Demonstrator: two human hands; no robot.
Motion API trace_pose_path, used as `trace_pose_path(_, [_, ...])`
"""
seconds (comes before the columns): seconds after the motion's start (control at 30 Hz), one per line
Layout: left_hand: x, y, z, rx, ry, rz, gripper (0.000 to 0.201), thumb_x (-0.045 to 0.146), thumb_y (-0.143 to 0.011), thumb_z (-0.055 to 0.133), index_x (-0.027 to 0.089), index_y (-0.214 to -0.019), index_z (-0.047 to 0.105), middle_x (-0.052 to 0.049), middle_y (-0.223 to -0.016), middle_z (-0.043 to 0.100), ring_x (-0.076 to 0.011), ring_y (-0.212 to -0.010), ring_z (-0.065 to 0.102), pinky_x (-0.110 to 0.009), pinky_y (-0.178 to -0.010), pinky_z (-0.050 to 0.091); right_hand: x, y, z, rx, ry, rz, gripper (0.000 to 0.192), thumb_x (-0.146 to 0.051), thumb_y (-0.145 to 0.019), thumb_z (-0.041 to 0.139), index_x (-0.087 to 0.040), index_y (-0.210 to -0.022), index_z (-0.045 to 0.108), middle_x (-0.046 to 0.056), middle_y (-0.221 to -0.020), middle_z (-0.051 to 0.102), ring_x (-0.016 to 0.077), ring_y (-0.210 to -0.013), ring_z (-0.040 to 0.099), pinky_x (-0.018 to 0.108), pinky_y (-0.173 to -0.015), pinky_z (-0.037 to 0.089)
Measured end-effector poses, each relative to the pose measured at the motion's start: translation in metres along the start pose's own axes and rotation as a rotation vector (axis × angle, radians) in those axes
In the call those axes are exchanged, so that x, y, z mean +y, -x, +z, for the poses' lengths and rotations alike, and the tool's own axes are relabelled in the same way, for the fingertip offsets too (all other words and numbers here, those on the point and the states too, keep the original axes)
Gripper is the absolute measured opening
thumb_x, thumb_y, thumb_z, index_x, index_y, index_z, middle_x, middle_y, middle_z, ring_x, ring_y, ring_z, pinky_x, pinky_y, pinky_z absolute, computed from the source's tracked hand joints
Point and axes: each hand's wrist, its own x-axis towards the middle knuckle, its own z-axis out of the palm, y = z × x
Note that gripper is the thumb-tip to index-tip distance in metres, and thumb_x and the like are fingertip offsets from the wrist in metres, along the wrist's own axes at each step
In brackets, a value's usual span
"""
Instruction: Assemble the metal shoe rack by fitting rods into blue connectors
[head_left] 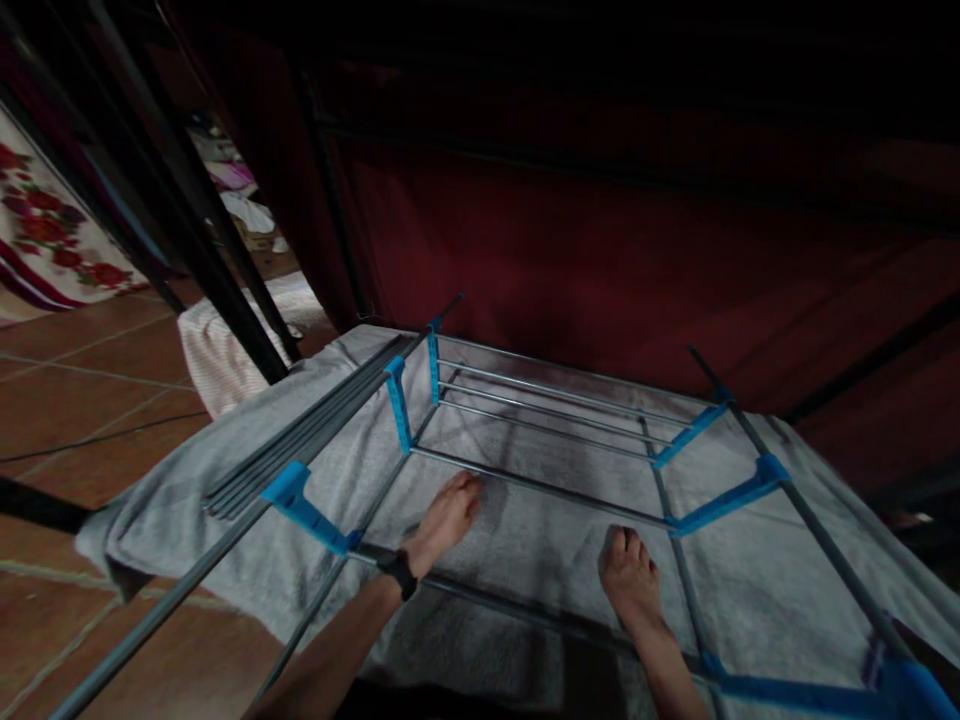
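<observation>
Nearest: my left hand (448, 517), open, fingertips resting on a steel crossbar (540, 487) of the blue-jointed rack frame (705, 425), which lies flat on a grey blanket (525, 560). Right hand unseen. Frame assembly underway, I judge; the next move needs a firmer grip.

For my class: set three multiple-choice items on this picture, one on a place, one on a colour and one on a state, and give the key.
1. Where does the left hand rest?
A on the grey cloth, inside the rack frame
B on the tiled floor
C on the red curtain

2. What colour are the frame's plastic connectors?
A yellow
B blue
C white

3. How do the loose rods lie?
A standing upright
B flat in a bundle on the cloth
C hanging overhead

Key:
1 A: the hand lies on the cloth between the frame's rods, holding nothing.
2 B: every joint piece is bright blue.
3 B: they lie side by side along the cloth's left edge.
</observation>
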Motion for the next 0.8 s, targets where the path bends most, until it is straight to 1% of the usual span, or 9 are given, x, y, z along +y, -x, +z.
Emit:
trace_pose_path(0.07, [0.003,0.0,0.007,-0.126,-0.082,0.174,0.031,0.021,-0.095,0.055,0.025,-0.121,0.072,-0.011,-0.134,0.068,-0.0256,-0.126,0.061,-0.039,-0.109,0.047,0.0,0.001,0.0,0.001,0.078,-0.026,0.041,-0.018,-0.093,0.041,-0.013,-0.131,0.057,0.027,-0.129,0.062,0.0389,-0.115,0.065,0.053,-0.086,0.056])
trace_pose_path(0.13, [0.005,0.0,0.012,-0.181,-0.16,0.249,0.036,0.022,-0.097,0.052,0.023,-0.13,0.068,-0.013,-0.142,0.064,-0.0276,-0.134,0.057,-0.045,-0.115,0.043,0.0,0.002,0.0,-0.012,0.127,-0.036,0.041,-0.018,-0.095,0.039,-0.012,-0.13,0.058,0.027,-0.129,0.063,0.0386,-0.115,0.066,0.052,-0.085,0.056])
trace_pose_path(0.2, [0.007,-0.002,0.014,-0.192,-0.213,0.275,0.036,0.021,-0.099,0.05,0.021,-0.131,0.066,-0.015,-0.143,0.063,-0.028,-0.134,0.057,-0.048,-0.117,0.042,0.001,0.002,-0.002,-0.034,0.129,-0.037,0.041,-0.019,-0.096,0.037,-0.011,-0.13,0.058,0.028,-0.131,0.063,0.0387,-0.115,0.066,0.053,-0.087,0.056])
trace_pose_path(0.3, [0.012,-0.008,0.012,-0.198,-0.317,0.368,0.033,0.017,-0.098,0.05,0.019,-0.127,0.066,-0.015,-0.135,0.066,-0.0275,-0.127,0.061,-0.048,-0.111,0.046,0.007,-0.005,-0.006,-0.101,0.089,-0.011,0.041,-0.023,-0.097,0.035,-0.012,-0.128,0.06,0.025,-0.132,0.064,0.0381,-0.113,0.068,0.051,-0.087,0.055])
trace_pose_path(0.43, [0.016,-0.015,0.008,-0.186,-0.383,0.487,0.038,0.006,-0.095,0.046,0.019,-0.125,0.065,-0.013,-0.129,0.068,-0.0256,-0.12,0.062,-0.042,-0.105,0.048,0.027,-0.021,-0.017,-0.197,-0.104,0.102,0.039,-0.032,-0.097,0.034,-0.021,-0.117,0.065,0.016,-0.114,0.071,0.031,-0.092,0.073,0.044,-0.082,0.055])
trace_pose_path(0.5, [0.017,-0.016,0.008,-0.177,-0.387,0.502,0.04,0.004,-0.095,0.044,0.019,-0.125,0.065,-0.012,-0.13,0.067,-0.0248,-0.12,0.061,-0.041,-0.104,0.047,0.035,-0.028,-0.022,-0.166,-0.204,0.13,0.041,-0.035,-0.097,0.033,-0.022,-0.117,0.065,0.016,-0.113,0.071,0.0295,-0.092,0.072,0.043,-0.085,0.055])
trace_pose_path(0.57, [0.016,-0.016,0.009,-0.171,-0.399,0.512,0.037,0.006,-0.097,0.044,0.019,-0.123,0.065,-0.012,-0.128,0.067,-0.025,-0.119,0.061,-0.041,-0.102,0.047,0.037,-0.031,-0.026,-0.093,-0.254,0.114,0.044,-0.036,-0.095,0.033,-0.019,-0.123,0.064,0.018,-0.12,0.067,0.0308,-0.1,0.071,0.045,-0.09,0.055])
trace_pose_path(0.67, [0.015,-0.014,0.012,-0.158,-0.432,0.546,0.033,0.008,-0.098,0.044,0.019,-0.121,0.065,-0.011,-0.122,0.067,-0.0251,-0.115,0.06,-0.04,-0.099,0.046,0.033,-0.034,-0.026,0.011,-0.289,0.064,0.048,-0.037,-0.094,0.036,-0.016,-0.131,0.06,0.02,-0.129,0.061,0.033,-0.11,0.067,0.047,-0.094,0.054])
trace_pose_path(0.8, [0.014,-0.011,0.015,-0.144,-0.464,0.554,0.034,0.009,-0.098,0.044,0.02,-0.122,0.064,-0.011,-0.123,0.066,-0.025,-0.114,0.059,-0.041,-0.099,0.043,0.025,-0.039,-0.019,0.074,-0.32,0.023,0.049,-0.034,-0.095,0.039,-0.017,-0.138,0.056,0.02,-0.133,0.056,0.0324,-0.113,0.065,0.047,-0.092,0.056])
